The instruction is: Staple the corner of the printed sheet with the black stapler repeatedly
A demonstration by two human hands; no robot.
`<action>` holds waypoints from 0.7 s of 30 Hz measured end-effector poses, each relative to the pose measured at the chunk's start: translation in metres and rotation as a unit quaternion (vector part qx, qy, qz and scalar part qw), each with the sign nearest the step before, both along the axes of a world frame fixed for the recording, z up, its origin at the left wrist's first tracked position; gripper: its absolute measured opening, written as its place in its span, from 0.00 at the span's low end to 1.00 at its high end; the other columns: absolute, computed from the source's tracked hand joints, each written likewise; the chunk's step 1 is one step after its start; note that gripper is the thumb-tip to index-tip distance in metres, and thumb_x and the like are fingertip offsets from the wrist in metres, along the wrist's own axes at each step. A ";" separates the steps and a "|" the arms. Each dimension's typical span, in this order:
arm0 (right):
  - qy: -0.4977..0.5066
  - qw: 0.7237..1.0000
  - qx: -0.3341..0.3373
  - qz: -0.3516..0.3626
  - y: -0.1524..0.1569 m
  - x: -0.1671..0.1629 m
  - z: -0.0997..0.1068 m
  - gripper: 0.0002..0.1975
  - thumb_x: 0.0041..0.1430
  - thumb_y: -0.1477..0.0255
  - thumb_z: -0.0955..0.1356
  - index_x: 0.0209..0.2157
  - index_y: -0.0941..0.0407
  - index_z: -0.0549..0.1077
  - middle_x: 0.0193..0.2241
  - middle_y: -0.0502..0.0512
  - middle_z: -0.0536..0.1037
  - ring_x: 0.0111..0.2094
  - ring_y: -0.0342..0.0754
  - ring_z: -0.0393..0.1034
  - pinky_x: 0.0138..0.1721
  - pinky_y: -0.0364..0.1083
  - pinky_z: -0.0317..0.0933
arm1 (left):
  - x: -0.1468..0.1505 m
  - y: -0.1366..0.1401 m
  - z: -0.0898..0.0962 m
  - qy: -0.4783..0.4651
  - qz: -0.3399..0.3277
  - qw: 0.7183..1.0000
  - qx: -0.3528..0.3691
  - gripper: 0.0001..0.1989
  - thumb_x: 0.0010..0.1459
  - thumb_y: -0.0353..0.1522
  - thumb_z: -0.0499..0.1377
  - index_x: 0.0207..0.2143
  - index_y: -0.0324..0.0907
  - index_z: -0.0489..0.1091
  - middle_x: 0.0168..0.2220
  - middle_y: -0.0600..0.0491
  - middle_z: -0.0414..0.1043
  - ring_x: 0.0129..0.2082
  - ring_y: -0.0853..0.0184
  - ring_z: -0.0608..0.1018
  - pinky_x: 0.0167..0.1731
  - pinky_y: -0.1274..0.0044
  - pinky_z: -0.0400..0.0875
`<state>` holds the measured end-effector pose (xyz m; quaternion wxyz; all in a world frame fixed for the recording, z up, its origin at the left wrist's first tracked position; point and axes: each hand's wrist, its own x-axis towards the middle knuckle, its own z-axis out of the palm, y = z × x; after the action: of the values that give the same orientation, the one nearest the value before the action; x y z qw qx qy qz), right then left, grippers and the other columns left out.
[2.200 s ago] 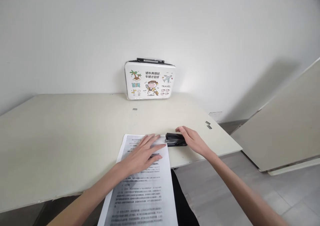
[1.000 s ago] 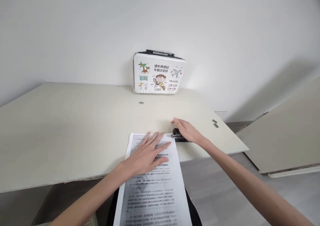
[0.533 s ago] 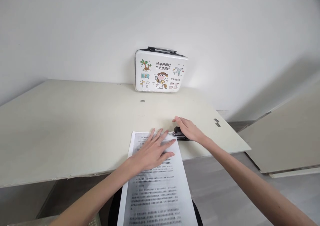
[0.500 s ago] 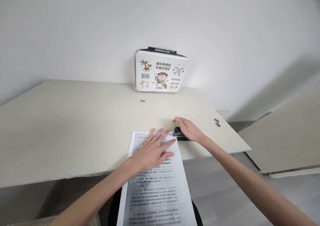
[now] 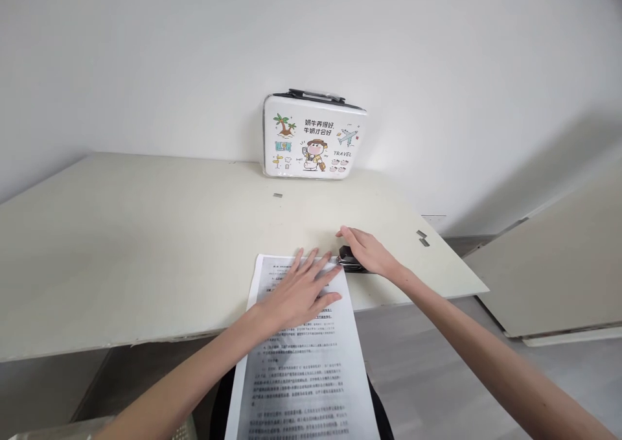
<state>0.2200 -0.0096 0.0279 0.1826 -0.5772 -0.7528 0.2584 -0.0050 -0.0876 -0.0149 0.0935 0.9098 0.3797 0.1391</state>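
A printed sheet of paper point(image 5: 296, 375) lies partly on the table and runs down over its front edge toward my lap. My left hand point(image 5: 301, 291) rests flat on its upper part, fingers spread. At the sheet's top right corner sits a black stapler point(image 5: 346, 256), its front end meeting the paper. My right hand point(image 5: 367, 251) lies over the stapler's top, covering most of it, with the fingers curled. Whether the sheet is a single page or a stack, I cannot tell.
A white case point(image 5: 313, 138) with cartoon prints and a black handle stands upright against the wall. One strip of staples point(image 5: 277, 195) lies in front of it, and two more strips point(image 5: 422, 238) lie at the right. The table's front edge point(image 5: 170, 339) runs below my left forearm.
My left hand's fingers have shifted very slightly toward the stapler, the index finger now closer to it. The right hand stays on the stapler. Otherwise the view has barely moved.
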 end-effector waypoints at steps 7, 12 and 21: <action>0.000 1.000 0.001 -0.002 -0.001 -0.001 0.000 0.32 0.76 0.48 0.51 0.49 0.50 0.78 0.56 0.57 0.81 0.59 0.58 0.73 0.63 0.55 0.61 | 0.006 0.002 -0.001 -0.005 -0.001 1.000 0.003 0.32 0.76 0.53 0.42 0.74 0.52 0.56 0.78 0.48 0.46 0.77 0.47 0.49 0.74 0.48 0.42; -0.010 1.000 0.006 -0.002 -0.001 -0.002 0.000 0.32 0.76 0.49 0.51 0.49 0.50 0.79 0.56 0.58 0.81 0.58 0.58 0.74 0.64 0.55 0.61 | 0.008 0.002 0.003 -0.006 0.001 1.000 -0.002 0.31 0.76 0.52 0.42 0.75 0.54 0.55 0.79 0.49 0.41 0.77 0.48 0.47 0.74 0.49 0.41; -0.006 1.000 0.000 -0.007 -0.002 -0.001 0.002 0.31 0.76 0.49 0.51 0.49 0.49 0.79 0.57 0.56 0.81 0.60 0.58 0.73 0.64 0.55 0.60 | -0.010 0.007 0.000 0.012 -0.015 1.000 -0.017 0.31 0.76 0.53 0.43 0.75 0.56 0.54 0.78 0.51 0.42 0.78 0.51 0.47 0.74 0.53 0.41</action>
<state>0.2186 -0.0112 0.0295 0.1799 -0.5839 -0.7500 0.2532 -0.0154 -0.0806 -0.0150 0.1068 0.9153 0.3693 0.1203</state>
